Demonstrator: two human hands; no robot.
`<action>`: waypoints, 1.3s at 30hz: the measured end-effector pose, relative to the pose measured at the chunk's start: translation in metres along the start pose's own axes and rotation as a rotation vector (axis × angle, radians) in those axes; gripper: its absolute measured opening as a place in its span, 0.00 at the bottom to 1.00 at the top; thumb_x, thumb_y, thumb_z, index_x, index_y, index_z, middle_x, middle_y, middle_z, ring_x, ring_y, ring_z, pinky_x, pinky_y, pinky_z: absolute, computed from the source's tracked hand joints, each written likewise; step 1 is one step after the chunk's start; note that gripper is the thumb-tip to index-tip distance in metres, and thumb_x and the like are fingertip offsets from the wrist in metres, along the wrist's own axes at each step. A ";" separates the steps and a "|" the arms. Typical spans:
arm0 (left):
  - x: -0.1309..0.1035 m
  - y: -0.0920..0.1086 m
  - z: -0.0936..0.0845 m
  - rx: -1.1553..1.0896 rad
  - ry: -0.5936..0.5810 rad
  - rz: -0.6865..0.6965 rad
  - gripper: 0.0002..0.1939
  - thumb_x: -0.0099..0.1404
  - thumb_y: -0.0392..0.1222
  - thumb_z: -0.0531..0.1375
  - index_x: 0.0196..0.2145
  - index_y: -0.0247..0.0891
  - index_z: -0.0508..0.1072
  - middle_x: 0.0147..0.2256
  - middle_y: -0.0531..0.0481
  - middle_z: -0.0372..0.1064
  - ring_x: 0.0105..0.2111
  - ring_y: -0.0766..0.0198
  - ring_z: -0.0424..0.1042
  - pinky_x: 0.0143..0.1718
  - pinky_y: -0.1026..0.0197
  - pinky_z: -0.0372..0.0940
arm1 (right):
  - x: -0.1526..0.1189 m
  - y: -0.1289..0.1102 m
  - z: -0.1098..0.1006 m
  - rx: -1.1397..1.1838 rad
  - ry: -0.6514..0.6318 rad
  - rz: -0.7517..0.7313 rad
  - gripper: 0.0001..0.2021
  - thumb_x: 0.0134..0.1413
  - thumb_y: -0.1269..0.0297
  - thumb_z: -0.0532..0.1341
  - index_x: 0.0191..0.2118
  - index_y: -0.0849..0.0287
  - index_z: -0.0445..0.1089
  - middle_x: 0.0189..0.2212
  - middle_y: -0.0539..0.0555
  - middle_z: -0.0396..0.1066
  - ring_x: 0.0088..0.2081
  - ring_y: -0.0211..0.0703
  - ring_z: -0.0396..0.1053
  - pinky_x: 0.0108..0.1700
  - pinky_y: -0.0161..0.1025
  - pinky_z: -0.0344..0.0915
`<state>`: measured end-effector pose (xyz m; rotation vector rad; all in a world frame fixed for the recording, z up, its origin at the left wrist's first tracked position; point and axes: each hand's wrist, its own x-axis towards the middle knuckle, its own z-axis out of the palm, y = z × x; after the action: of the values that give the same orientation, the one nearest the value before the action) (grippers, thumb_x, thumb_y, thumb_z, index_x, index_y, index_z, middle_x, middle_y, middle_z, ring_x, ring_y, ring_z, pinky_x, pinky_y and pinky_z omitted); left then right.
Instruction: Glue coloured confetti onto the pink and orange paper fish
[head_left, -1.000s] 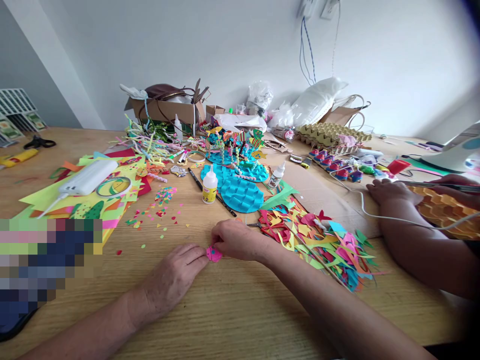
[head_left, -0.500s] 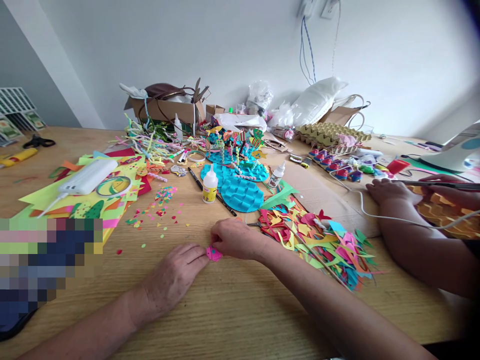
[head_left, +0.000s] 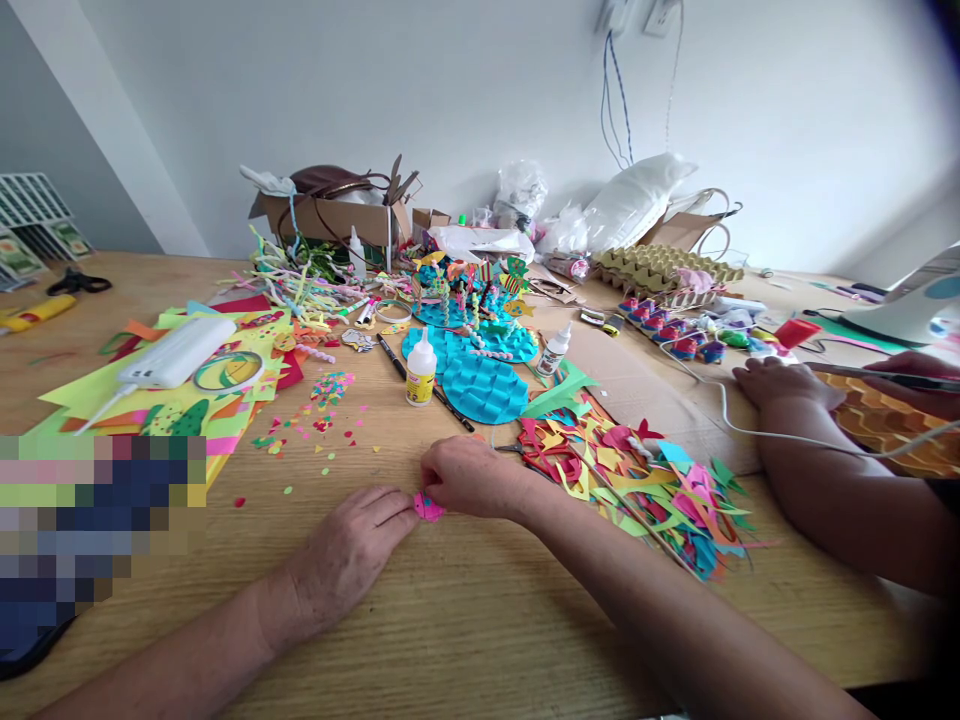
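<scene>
A small pink paper cutout (head_left: 429,508) with dark marks and a bluish spot lies on the wooden table (head_left: 450,620) between my hands. My left hand (head_left: 360,545) has its fingers pressed together, their tips holding the cutout's left edge. From the upper right, my right hand (head_left: 476,478) is closed, pinching down at the cutout's top; its fingertips are partly hidden. Just beyond my hands stand a glue bottle (head_left: 421,375) with a yellow label and a blue textured paper oval (head_left: 484,388).
Coloured paper scraps (head_left: 622,470) spread to the right, with scissors (head_left: 517,449) at their edge. Paper confetti (head_left: 330,390) lies to the left, near stacked sheets (head_left: 82,390). At far right, a co-worker's hand (head_left: 787,383) rests beside an orange egg-tray piece (head_left: 885,420). A white cable (head_left: 724,405) crosses there.
My hands and the pink cutout stay almost still. At far right, the co-worker's other hand and the long tool in it have shifted slightly.
</scene>
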<state>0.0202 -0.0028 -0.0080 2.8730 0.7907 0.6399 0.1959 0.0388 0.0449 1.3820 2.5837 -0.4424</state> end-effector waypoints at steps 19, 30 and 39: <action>0.001 0.000 0.000 0.041 0.009 0.019 0.17 0.66 0.32 0.41 0.44 0.34 0.67 0.38 0.45 0.69 0.39 0.61 0.68 0.40 0.56 0.67 | -0.009 0.006 -0.003 0.123 0.071 -0.015 0.11 0.45 0.69 0.54 0.32 0.58 0.73 0.31 0.53 0.73 0.32 0.38 0.67 0.30 0.30 0.56; -0.001 -0.001 0.001 0.034 -0.011 0.013 0.17 0.66 0.32 0.42 0.45 0.33 0.66 0.39 0.45 0.68 0.40 0.62 0.67 0.42 0.57 0.66 | -0.005 0.002 0.002 0.072 0.028 -0.039 0.12 0.45 0.68 0.54 0.33 0.59 0.74 0.31 0.53 0.73 0.32 0.39 0.68 0.29 0.31 0.56; 0.001 0.000 -0.001 0.021 0.013 0.002 0.16 0.65 0.31 0.43 0.43 0.35 0.68 0.38 0.46 0.69 0.39 0.62 0.67 0.41 0.57 0.67 | -0.005 0.003 0.000 0.088 0.060 -0.013 0.12 0.45 0.68 0.54 0.34 0.58 0.74 0.32 0.53 0.74 0.33 0.40 0.68 0.30 0.31 0.57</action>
<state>0.0207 -0.0022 -0.0071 2.8914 0.8016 0.6546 0.2014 0.0363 0.0457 1.4287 2.6521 -0.5301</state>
